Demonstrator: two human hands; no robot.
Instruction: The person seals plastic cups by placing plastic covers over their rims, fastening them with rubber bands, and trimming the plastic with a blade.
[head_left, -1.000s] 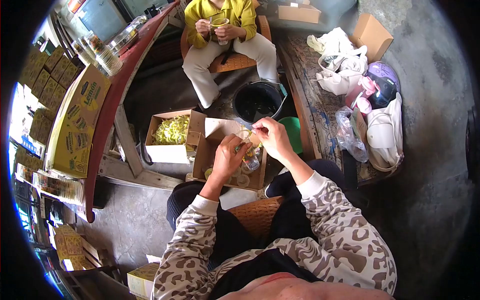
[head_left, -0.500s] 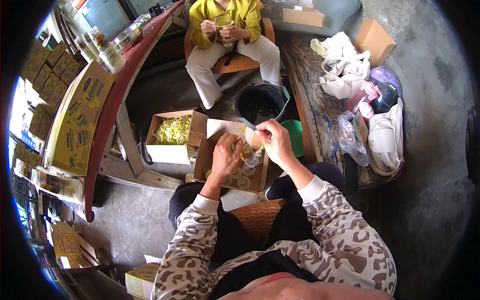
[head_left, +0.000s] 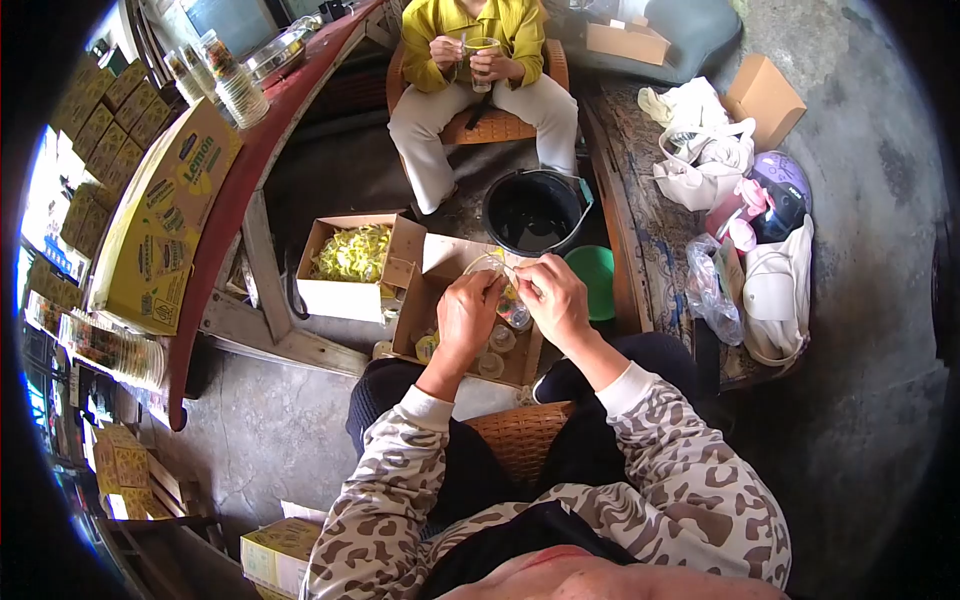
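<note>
Between my two hands is a clear plastic cup (head_left: pixel 519 317) with a coloured print, its base toward me. A thin pale curved edge (head_left: pixel 488 258), apparently the cup's rim or a strip along it, arches at the far side. My left hand (head_left: pixel 468 312) is closed around the cup's left side. The thumb and fingers of my right hand (head_left: pixel 553 298) pinch at the right end of that curved edge. Beneath them stands an open cardboard box (head_left: pixel 418 312) with several clear round plastic pieces (head_left: pixel 491 364) inside. My fingers hide much of the cup.
A box of yellow-green strips (head_left: pixel 350 252) stands left. Beyond are a black bucket (head_left: pixel 535 212) and green basin (head_left: pixel 592 284). Another person (head_left: pixel 480 60) sits opposite, holding a cup. A red-edged counter (head_left: pixel 225 235) lies left; a bench (head_left: pixel 640 215) with bags and a helmet lies right.
My right hand has moved down, closer to the left. A grey flat strip seen earlier in its fingers no longer shows. My left hand shifted slightly right; the view moved a little.
</note>
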